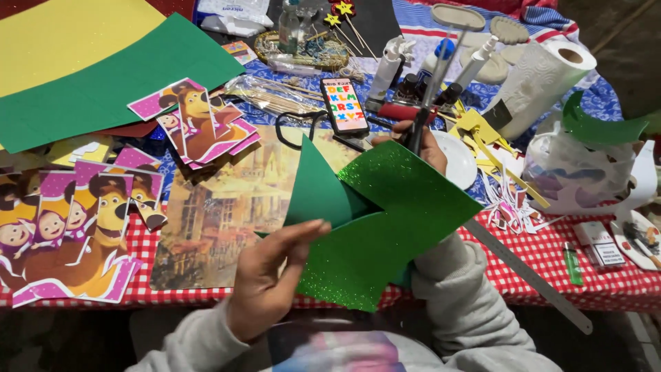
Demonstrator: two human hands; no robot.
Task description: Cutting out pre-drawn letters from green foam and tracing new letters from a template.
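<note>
- Left hand (265, 286) pinches the green glitter foam sheet (385, 227) at its 9 o'clock edge, thumb on top, wrist bent inward.
- Right hand (421, 146), at the sheet's 12 o'clock, is clenched on a glue gun (432, 83); fingers mostly hidden.
- Sheet is held tilted above the table's near edge.
- Metal ruler (527, 275) lies at 4 o'clock; cartoon cutouts (76, 227) crowd 9 o'clock.

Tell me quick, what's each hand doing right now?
Left hand: shut on the green glitter foam sheet.
Right hand: shut on a dark-handled tool, scissors or cutter unclear.
</note>
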